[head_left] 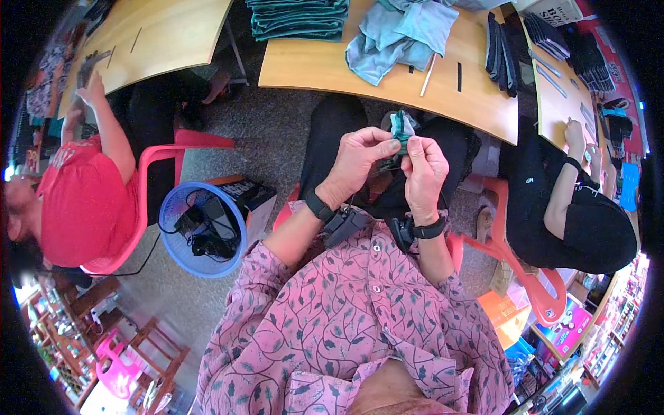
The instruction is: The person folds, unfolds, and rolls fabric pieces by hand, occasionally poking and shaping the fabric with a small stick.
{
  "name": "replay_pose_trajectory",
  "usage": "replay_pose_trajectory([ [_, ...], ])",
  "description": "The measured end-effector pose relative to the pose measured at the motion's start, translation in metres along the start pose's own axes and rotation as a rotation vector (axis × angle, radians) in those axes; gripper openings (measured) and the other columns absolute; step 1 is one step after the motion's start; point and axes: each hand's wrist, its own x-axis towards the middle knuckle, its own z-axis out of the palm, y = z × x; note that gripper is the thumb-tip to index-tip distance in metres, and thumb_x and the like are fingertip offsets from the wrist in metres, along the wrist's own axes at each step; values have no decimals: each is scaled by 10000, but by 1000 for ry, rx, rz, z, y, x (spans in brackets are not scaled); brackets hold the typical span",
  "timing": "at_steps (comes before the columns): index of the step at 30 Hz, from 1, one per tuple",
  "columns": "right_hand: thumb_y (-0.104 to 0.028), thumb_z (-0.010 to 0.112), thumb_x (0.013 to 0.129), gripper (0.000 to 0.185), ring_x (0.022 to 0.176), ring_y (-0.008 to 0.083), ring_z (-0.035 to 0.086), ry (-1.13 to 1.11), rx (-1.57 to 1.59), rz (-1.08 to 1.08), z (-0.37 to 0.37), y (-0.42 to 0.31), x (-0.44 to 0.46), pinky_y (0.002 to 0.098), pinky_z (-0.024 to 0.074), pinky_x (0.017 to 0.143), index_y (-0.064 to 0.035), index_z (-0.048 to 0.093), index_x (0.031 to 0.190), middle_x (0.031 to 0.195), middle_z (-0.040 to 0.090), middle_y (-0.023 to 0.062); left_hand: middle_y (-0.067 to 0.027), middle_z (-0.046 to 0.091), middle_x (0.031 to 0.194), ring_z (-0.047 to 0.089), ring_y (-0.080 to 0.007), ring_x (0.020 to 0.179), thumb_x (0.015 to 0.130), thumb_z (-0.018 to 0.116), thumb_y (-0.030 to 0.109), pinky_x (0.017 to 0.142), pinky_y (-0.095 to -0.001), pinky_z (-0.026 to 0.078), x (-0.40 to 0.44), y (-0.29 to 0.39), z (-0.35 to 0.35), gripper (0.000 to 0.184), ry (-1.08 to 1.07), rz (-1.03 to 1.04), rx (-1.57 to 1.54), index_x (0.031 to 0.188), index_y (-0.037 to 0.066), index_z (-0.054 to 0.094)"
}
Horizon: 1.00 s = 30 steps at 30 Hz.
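Over my lap, my left hand (358, 160) and my right hand (424, 176) are close together, thumbs and fingers pinched on a small folded piece of green cloth (402, 124). It looks light green with dark green bands and stands up between the fingertips. Its lower part is partly hidden by my thumbs. Beyond my hands is the wooden table (311, 66). On it lie a loose heap of grey-green cloths (401, 38) and a neat stack of dark green folded cloths (297, 17).
A dark folded strip of cloth (499, 55) and a thin white stick (428, 75) lie on the table. To my left stands a blue basket (168, 238) holding black cables and adapters. People sit on both sides, one in a red shirt (86, 200), one in black (588, 235).
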Motion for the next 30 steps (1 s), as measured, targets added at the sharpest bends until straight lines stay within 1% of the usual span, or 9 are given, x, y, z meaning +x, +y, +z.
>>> replay_pose_trajectory([
  [6, -206, 605, 974, 176, 521, 24, 429, -38, 217, 97, -6, 8, 5, 178, 303, 446, -54, 615, 886, 692, 551, -24, 15, 657, 814, 556, -34, 728, 875, 716, 80, 600, -220, 455, 5, -7, -9, 66, -8, 0, -151, 889, 36, 670],
  [9, -203, 578, 988, 188, 505, 25, 391, -39, 404, 203, -12, 5, 9, 181, 291, 442, -48, 601, 884, 713, 549, -18, -9, 644, 782, 580, -81, 695, 851, 725, 68, 593, -252, 465, 6, -6, -7, 94, 69, 108, 188, 842, 29, 640],
  [11, -205, 561, 997, 199, 497, 26, 370, -45, 493, 274, -16, 1, 12, 184, 285, 439, -45, 589, 883, 725, 549, -14, -63, 601, 754, 592, -173, 645, 811, 735, 53, 580, -300, 471, 7, -10, -5, 146, 156, 529, 681, 799, 20, 593],
  [12, -214, 549, 1002, 209, 493, 27, 357, -73, 542, 315, -17, -2, 13, 187, 280, 436, -45, 579, 883, 728, 547, -12, -111, 561, 772, 583, -255, 625, 761, 743, 31, 576, -345, 473, 6, -9, -2, 180, 160, 556, 705, 785, 20, 565],
  [14, -241, 527, 1012, 235, 477, 33, 337, -126, 609, 384, -22, -3, 15, 195, 271, 429, -45, 562, 887, 735, 553, -3, -105, 561, 776, 584, -248, 639, 759, 733, 19, 575, -347, 472, 6, -8, -2, 173, 165, 609, 829, 791, 23, 562],
  [16, -239, 533, 1010, 230, 471, 31, 329, -121, 578, 393, -22, -3, 14, 195, 266, 425, -48, 563, 884, 727, 546, -9, -99, 562, 781, 586, -242, 652, 756, 722, 7, 574, -348, 472, 5, -9, -2, 168, 168, 662, 953, 797, 26, 560],
  [22, -211, 560, 998, 180, 467, 11, 323, -138, 314, 284, -12, -5, 11, 186, 233, 404, -65, 582, 895, 704, 517, -41, -114, 602, 945, 641, -205, 775, 761, 651, -73, 671, -302, 534, 6, 0, 4, 207, 108, 526, 556, 945, 19, 628],
  [27, -190, 573, 992, 145, 485, -2, 342, -181, 231, 240, -14, -3, 10, 176, 225, 397, -68, 597, 918, 719, 526, -52, -143, 598, 1009, 652, -297, 793, 732, 621, -74, 680, -355, 556, 4, 8, 2, 307, 71, 881, 907, 1017, 34, 661],
  [30, -180, 583, 986, 130, 492, -10, 342, -198, 192, 222, -18, -3, 12, 169, 222, 405, -59, 603, 942, 740, 547, -45, -155, 618, 964, 658, -307, 816, 737, 624, -51, 691, -361, 557, 2, 4, -4, 303, 54, 776, 963, 1022, 44, 667],
])
